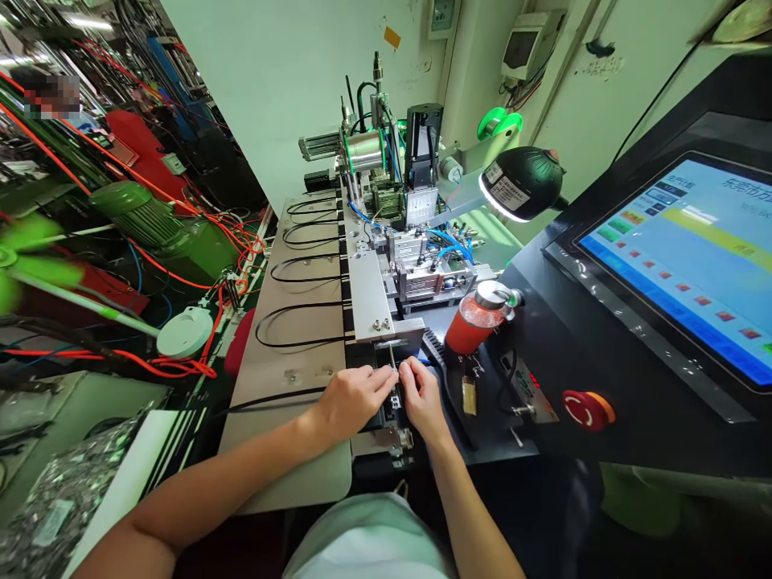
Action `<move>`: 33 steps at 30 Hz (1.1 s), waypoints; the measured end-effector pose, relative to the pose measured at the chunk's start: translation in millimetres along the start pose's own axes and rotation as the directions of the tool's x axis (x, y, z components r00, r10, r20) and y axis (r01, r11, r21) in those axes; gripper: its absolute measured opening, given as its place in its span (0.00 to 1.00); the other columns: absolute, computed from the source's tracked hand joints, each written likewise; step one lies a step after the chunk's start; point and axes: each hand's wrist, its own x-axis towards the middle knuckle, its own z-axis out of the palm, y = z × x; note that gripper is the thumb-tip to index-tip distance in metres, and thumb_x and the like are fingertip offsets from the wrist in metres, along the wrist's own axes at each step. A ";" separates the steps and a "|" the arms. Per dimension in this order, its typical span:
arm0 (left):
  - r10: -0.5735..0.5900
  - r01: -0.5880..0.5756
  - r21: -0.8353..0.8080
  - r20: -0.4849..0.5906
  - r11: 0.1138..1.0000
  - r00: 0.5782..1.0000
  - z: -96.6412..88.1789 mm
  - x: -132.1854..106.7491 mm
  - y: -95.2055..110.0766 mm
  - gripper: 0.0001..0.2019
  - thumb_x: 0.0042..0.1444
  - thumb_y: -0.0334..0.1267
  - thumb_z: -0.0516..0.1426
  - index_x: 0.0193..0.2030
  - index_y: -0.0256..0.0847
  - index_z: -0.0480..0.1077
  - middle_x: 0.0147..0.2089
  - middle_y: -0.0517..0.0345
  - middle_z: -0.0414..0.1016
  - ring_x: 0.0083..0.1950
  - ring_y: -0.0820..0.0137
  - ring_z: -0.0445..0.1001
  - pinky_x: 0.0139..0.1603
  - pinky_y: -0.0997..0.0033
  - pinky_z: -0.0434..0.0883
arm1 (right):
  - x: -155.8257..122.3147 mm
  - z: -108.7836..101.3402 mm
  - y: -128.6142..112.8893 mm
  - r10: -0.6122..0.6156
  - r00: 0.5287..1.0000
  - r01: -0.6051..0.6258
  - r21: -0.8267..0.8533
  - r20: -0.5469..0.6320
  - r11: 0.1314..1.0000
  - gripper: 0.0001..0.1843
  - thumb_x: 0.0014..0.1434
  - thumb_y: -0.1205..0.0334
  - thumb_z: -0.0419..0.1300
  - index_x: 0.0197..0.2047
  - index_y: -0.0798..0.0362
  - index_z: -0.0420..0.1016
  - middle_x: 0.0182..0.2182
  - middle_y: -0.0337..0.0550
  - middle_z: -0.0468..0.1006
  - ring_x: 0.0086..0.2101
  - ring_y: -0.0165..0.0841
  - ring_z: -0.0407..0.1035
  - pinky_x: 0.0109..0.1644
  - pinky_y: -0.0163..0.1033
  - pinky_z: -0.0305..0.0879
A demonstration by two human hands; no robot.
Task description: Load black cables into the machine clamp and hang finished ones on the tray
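The left hand [355, 400] and right hand [423, 398], fingers curled and nearly meeting over the metal jig [393, 400] at lower centre, hide what they pinch; a black cable [277, 400] runs toward the left hand.

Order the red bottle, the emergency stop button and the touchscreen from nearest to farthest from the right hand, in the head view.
From the right hand:
1. Red bottle, ahead and rightward.
2. Emergency stop button, right on the console.
3. Touchscreen, far right.

Left of the metal machine [422, 269], one tan plate [301, 374] holds five black cable loops [301, 305]; right of the machine sit one red bottle [476, 326], one red stop button [585, 408] and one screen [681, 265].
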 end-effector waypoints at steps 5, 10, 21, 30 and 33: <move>-0.060 0.064 -0.079 0.056 0.995 0.997 -7.6 1.7 -3.6 0.15 0.64 0.28 0.48 0.52 0.43 0.70 0.43 0.56 0.75 0.37 0.70 0.74 0.33 0.75 0.68 | 0.2 -3.8 5.3 0.009 1.000 -0.009 -0.008 -0.017 1.000 0.20 0.67 0.53 0.48 0.24 0.50 0.53 0.21 0.31 0.53 0.23 0.27 0.50 0.25 0.33 0.50; -0.271 0.286 -0.285 0.094 0.915 0.958 -9.1 -2.8 -14.8 0.08 0.65 0.37 0.51 0.46 0.42 0.70 0.42 0.57 0.74 0.39 0.69 0.76 0.38 0.74 0.70 | -3.3 -17.8 -7.9 -0.084 0.994 0.073 -0.142 -0.073 0.987 0.15 0.68 0.58 0.47 0.33 0.52 0.69 0.28 0.40 0.70 0.31 0.32 0.65 0.36 0.36 0.60; -0.269 0.290 -0.217 0.122 0.932 0.955 -6.4 -4.6 -17.9 0.10 0.65 0.38 0.49 0.38 0.41 0.70 0.37 0.58 0.72 0.35 0.70 0.74 0.33 0.75 0.67 | -18.8 -30.4 -19.2 -0.302 0.936 0.233 -0.325 -0.179 0.916 0.12 0.65 0.67 0.50 0.40 0.52 0.76 0.35 0.47 0.78 0.38 0.37 0.72 0.42 0.42 0.67; -0.339 0.363 -0.301 0.130 0.882 0.932 -21.0 -17.5 -41.8 0.13 0.64 0.40 0.47 0.47 0.44 0.71 0.46 0.55 0.77 0.42 0.65 0.77 0.43 0.69 0.72 | -30.0 -42.6 -42.1 -0.192 0.958 0.144 -0.223 -0.211 0.964 0.13 0.66 0.63 0.50 0.37 0.52 0.76 0.28 0.42 0.76 0.30 0.33 0.71 0.36 0.37 0.66; -0.438 0.440 -0.335 0.086 0.833 0.895 -47.9 -57.6 -80.8 0.15 0.64 0.45 0.46 0.42 0.50 0.73 0.44 0.65 0.80 0.45 0.64 0.77 0.47 0.66 0.73 | -34.5 -51.5 -53.4 -0.147 0.977 0.125 -0.146 -0.155 0.981 0.13 0.66 0.61 0.52 0.37 0.52 0.77 0.25 0.40 0.75 0.27 0.31 0.70 0.33 0.35 0.65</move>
